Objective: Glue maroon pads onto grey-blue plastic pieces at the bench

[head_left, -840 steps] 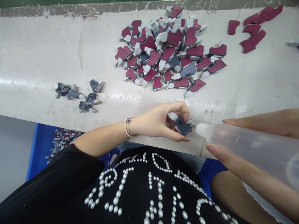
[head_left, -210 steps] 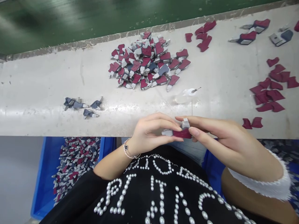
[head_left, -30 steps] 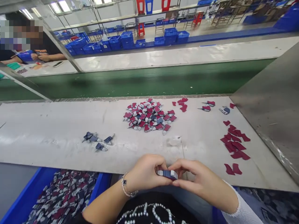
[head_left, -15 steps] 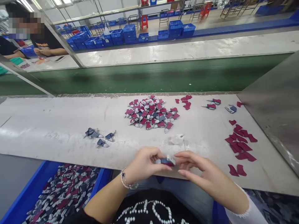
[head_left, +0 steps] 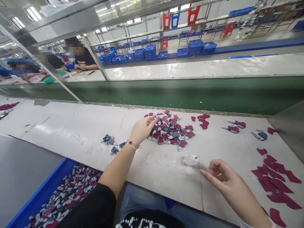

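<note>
My hands have just split apart, so I guess one part is done. My left hand point(head_left: 141, 130) reaches to 12 o'clock, fingers bent at the pile of red and white parts point(head_left: 174, 135); I can't tell if they grip any. My right hand point(head_left: 225, 181), at 2 o'clock, is loosely curled and looks empty, near the bottle point(head_left: 191, 160).

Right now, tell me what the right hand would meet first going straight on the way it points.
Probably the translucent white plastic bottle on the pale table, though depth is unclear and the right hand may pass over it.
</note>
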Demonstrator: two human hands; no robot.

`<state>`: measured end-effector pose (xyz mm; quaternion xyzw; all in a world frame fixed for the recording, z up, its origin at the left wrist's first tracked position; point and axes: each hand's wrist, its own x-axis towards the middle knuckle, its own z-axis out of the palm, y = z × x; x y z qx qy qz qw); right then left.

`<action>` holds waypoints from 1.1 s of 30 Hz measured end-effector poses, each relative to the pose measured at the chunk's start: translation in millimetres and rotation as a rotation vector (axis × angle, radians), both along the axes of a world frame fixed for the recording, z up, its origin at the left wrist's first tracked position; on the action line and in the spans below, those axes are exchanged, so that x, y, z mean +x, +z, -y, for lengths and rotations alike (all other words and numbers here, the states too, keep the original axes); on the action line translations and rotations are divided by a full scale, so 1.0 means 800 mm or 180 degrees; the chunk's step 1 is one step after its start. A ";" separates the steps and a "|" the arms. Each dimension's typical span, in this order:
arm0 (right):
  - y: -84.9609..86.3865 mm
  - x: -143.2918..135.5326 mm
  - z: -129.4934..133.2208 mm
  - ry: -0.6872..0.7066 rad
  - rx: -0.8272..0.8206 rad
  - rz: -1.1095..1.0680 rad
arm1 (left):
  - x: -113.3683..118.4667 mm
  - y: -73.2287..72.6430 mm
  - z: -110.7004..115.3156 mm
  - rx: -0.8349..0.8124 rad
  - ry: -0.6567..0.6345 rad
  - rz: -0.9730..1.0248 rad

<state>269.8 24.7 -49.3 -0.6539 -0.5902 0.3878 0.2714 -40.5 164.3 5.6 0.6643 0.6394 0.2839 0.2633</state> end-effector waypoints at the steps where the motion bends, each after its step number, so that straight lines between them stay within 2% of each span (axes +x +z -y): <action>1: -0.006 -0.003 -0.005 -0.0064 0.0035 -0.0028 | -0.015 0.002 0.009 0.0070 0.0172 -0.0167; 4: -0.026 -0.017 -0.021 0.0044 0.0020 -0.0177 | -0.071 -0.006 0.045 0.0017 0.0637 -0.0670; 7: -0.039 -0.029 -0.034 0.0212 -0.0045 -0.0299 | -0.116 -0.033 0.080 -0.0235 0.0769 -0.1023; 9: -0.041 -0.032 -0.039 0.0266 -0.0112 -0.0365 | -0.127 -0.053 0.095 -0.0333 0.0631 -0.1047; 11: -0.037 -0.033 -0.038 0.0297 -0.0150 -0.0457 | -0.125 -0.067 0.100 -0.0361 0.0418 -0.0939; 14: -0.023 -0.031 -0.026 0.0203 -0.0259 -0.0860 | -0.108 -0.075 0.099 -0.0360 0.0176 -0.0673; 19: 0.012 -0.025 0.006 -0.0237 -0.0468 -0.1217 | -0.065 -0.064 0.104 -0.0481 -0.0129 0.0073; 23: 0.039 -0.017 0.029 -0.0357 -0.0366 -0.1435 | -0.017 -0.054 0.119 -0.1362 -0.0477 0.1885; 25: 0.051 -0.014 0.037 -0.0470 -0.0307 -0.1536 | 0.008 -0.053 0.126 -0.1799 -0.0562 0.2570; 29: 0.068 -0.012 0.043 -0.0565 -0.0235 -0.1548 | 0.050 -0.063 0.139 -0.2049 -0.0562 0.2850; 33: 0.074 -0.013 0.041 -0.0361 -0.0344 -0.1554 | 0.069 -0.076 0.146 -0.2081 -0.0688 0.2997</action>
